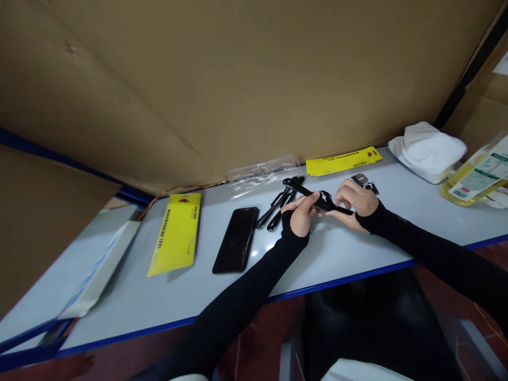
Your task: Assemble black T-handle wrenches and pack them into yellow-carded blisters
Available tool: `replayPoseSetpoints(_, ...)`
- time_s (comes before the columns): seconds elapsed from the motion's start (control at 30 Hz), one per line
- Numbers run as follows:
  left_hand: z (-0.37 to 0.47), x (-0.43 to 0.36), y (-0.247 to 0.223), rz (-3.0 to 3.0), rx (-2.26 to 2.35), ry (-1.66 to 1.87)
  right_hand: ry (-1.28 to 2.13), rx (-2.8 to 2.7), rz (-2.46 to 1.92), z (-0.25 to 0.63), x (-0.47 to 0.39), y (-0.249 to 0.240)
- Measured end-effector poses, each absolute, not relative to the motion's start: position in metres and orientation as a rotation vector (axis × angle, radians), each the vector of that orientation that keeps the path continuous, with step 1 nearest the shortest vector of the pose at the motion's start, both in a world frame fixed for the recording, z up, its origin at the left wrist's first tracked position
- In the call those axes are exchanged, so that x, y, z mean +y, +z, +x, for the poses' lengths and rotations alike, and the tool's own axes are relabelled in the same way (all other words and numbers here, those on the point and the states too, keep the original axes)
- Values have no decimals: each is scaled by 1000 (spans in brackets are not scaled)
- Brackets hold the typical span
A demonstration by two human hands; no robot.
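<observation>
A black spokeshave with a long handle on each side is held tilted just above the table. My left hand is closed round its left handle and the edge of the middle body. My right hand is closed at the other handle, with bent fingers close to the body; its fingertips are partly hidden. More black spokeshave bodies lie crossed on the table beside my left hand. Behind my right hand are small metal blade pieces, partly covered by the hand.
A black phone and a yellow card lie to the left. Along the back are clear plastic bags and stacked yellow cards. A white cloth bundle and a bottle of yellow liquid stand right. Cardboard walls enclose the table.
</observation>
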State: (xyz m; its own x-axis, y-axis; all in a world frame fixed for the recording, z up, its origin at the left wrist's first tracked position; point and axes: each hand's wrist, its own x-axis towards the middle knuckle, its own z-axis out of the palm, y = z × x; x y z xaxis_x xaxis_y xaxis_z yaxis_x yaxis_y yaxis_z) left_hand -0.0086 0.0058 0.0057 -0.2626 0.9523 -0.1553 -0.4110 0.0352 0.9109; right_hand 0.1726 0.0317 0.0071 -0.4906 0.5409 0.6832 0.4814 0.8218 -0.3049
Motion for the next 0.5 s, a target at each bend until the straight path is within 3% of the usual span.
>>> replayPoseSetpoints(0.5,-10,5,7,679,1151,1483,-5,-2229,-791,173,31,8)
